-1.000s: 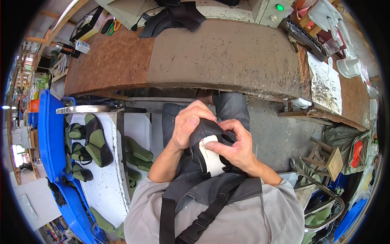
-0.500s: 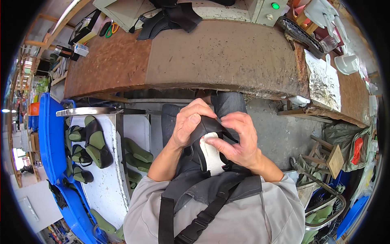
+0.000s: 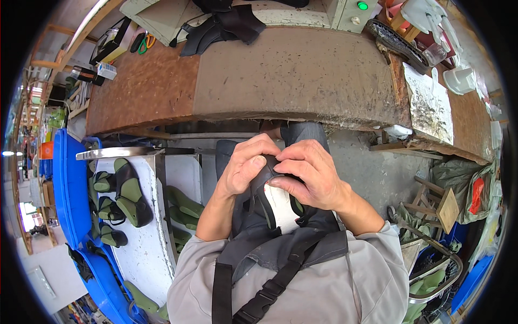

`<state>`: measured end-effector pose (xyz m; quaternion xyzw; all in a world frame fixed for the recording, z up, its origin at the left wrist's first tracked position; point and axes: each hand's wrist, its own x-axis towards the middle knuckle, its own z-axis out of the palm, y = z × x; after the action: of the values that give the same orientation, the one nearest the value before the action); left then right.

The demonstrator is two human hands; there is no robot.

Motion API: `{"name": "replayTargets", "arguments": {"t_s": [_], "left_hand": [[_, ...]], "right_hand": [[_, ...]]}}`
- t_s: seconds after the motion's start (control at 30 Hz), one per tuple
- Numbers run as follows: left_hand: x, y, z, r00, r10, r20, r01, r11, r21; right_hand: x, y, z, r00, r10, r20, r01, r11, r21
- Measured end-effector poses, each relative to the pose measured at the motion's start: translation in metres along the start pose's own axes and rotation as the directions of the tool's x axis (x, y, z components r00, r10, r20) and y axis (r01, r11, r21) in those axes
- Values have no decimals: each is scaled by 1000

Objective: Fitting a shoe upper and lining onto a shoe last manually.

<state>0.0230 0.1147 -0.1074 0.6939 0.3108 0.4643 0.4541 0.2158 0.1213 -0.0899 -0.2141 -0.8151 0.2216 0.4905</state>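
A shoe in the making rests over my lap, its white insole (image 3: 281, 208) facing up and a black leather upper (image 3: 263, 176) wrapped round it. My left hand (image 3: 247, 164) grips the upper's far left side, thumb bent against the leather. Opposite it, my right hand (image 3: 308, 171) pinches the upper's edge at the far end, with the thumb along the white insole. Both sets of fingers nearly meet there and hide part of the leather edge. A dark apron (image 3: 259, 245) lies beneath the shoe.
A worn workbench (image 3: 291, 70) spans the far side, with black leather pieces (image 3: 224, 31) on it. At left, a white rack (image 3: 137, 254) carries green lasts with black uppers (image 3: 132, 197), beside blue bins (image 3: 70, 186). A wooden stool (image 3: 445, 210) and a metal-rimmed basket (image 3: 431, 289) stand at right.
My right hand has moved slightly left and its fingers have closed in on the upper's far edge. The left hand keeps its grip, slightly shifted.
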Motion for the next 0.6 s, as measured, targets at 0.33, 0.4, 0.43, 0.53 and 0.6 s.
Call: {"name": "replayTargets", "arguments": {"t_s": [0.33,0.4,0.43,0.53,0.6], "left_hand": [[-11,-9,4,984,-43,-172,45,999,8],[-15,-14,3,975,-68,-210,67,998,-11],[-16,-16,3,965,-94,-246,89,996,-32],[-22,-24,-1,942,-158,-297,138,987,-87],[-25,-27,1,927,-199,-318,164,978,-132]], "right_hand": [[-10,8,16,982,-188,-12,182,964,-193],[-12,6,17,999,-29,24,30,999,-45],[-21,6,21,995,97,-33,-95,993,66],[-48,-5,23,871,489,-55,-455,843,285],[-64,-3,31,905,424,-28,-403,878,258]]}}
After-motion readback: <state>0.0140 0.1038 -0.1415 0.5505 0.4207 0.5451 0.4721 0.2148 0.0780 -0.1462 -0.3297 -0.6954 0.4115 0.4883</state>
